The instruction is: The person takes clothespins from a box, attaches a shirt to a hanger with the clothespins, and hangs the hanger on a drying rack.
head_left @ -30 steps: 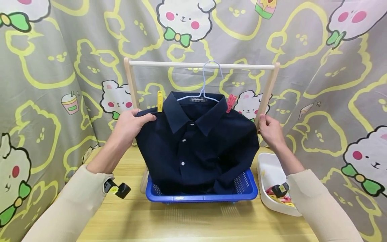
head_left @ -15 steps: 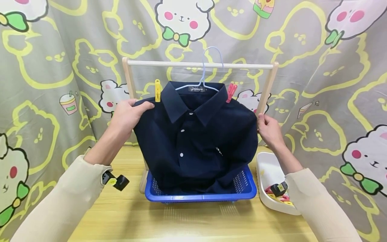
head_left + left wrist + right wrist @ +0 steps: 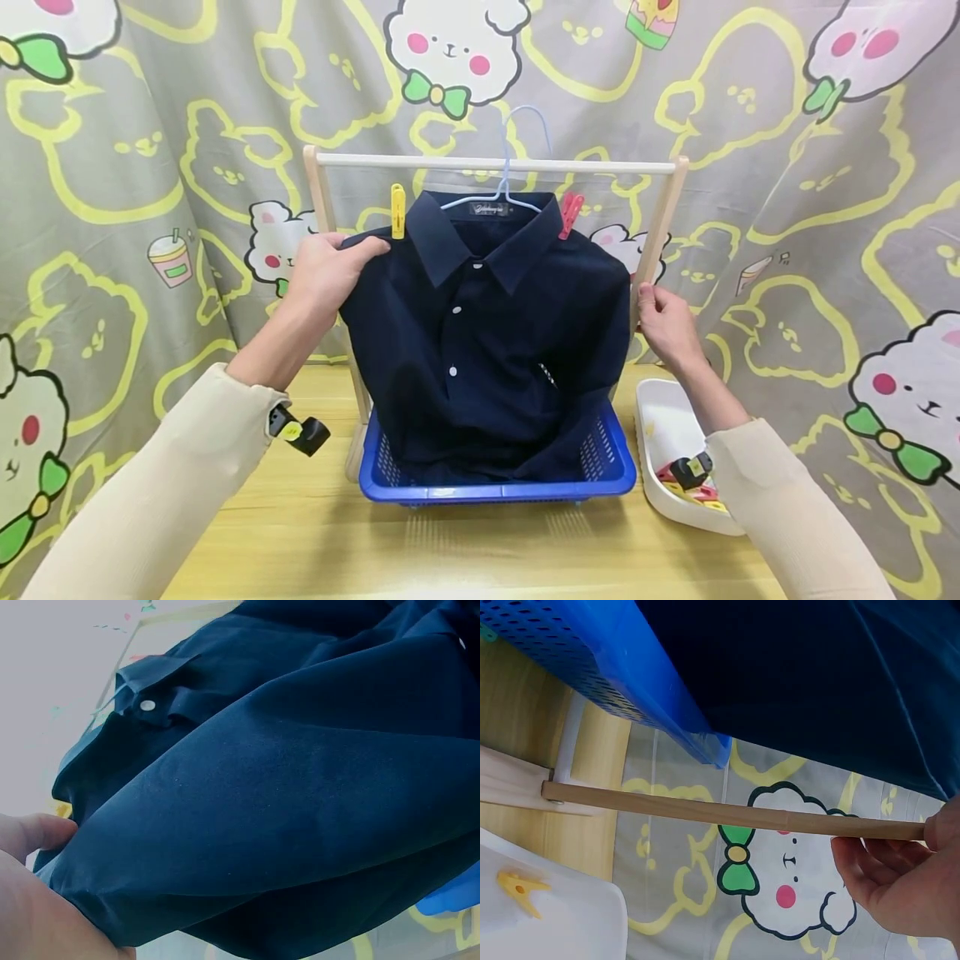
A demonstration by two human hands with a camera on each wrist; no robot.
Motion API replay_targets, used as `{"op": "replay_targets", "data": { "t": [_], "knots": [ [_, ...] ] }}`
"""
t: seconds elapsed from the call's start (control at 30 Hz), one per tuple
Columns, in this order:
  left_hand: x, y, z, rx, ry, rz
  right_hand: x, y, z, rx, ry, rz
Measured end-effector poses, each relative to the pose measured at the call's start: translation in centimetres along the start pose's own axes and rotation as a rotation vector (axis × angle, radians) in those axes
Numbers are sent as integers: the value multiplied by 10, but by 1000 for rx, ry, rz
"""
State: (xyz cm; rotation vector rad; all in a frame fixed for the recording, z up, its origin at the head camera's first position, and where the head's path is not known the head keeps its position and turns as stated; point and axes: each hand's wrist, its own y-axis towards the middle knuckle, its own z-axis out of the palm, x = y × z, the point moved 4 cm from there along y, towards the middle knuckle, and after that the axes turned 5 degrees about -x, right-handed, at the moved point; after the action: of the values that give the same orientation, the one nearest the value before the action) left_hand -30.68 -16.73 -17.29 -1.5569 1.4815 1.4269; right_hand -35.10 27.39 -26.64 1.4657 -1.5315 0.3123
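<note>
A dark navy shirt [image 3: 510, 350] with white buttons is on a light blue hanger [image 3: 504, 171]. The hanger's hook overlaps the rack's white bar [image 3: 600, 165] and rises above it. My left hand [image 3: 330, 271] pinches the shirt's shoulder beside a yellow clothespin [image 3: 398, 212]; in the left wrist view its thumb [image 3: 49, 830] presses the cloth. Red clothespins [image 3: 571, 215] are clipped at the other shoulder. My right hand [image 3: 670, 325] grips the rack's right wooden post [image 3: 660, 225], its fingers curled round it in the right wrist view. The shirt's lower part sits in the blue basket [image 3: 498, 492].
On the right of the wooden table [image 3: 480, 558] stands a white bin [image 3: 697, 517] with several red and yellow clothespins. A patterned curtain [image 3: 750, 150] hangs behind and at both sides. The rack's left post [image 3: 322, 196] stands behind my left hand.
My left hand has lifted the shirt and hanger upward, so the hook now stands higher above the bar. The right hand keeps its grip on the post.
</note>
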Motion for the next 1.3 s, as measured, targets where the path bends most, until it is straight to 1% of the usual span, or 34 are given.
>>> {"op": "replay_targets", "data": {
  "t": [0.1, 0.27, 0.43, 0.6, 0.73, 0.9, 1.03, 1.17, 1.3],
  "knots": [
    [1, 1, 3, -8, -11, 5, 0, 0, 0, -5, 0, -10],
    [3, 0, 8, 0, -33, 13, 0, 0, -1, -14, 1, -23],
    [5, 0, 13, -8, -30, 25, 0, 0, -1, -9, -3, -12],
    [6, -2, 16, -24, -26, 24, -1, 0, -1, -14, 2, -12],
    [6, -5, 19, -36, 1, 32, -2, 0, -1, -24, -7, -20],
    [8, -9, 23, -25, 33, 46, -2, 0, 0, -19, -1, -10],
    [13, -10, 27, -10, 55, 55, -2, 0, 0, -13, 19, -6],
    [21, -12, 31, 8, 74, 42, -2, 0, 1, -4, 34, -9],
    [28, -13, 34, 25, 75, 30, -2, 0, 1, -1, 40, -7]
  ]
}}
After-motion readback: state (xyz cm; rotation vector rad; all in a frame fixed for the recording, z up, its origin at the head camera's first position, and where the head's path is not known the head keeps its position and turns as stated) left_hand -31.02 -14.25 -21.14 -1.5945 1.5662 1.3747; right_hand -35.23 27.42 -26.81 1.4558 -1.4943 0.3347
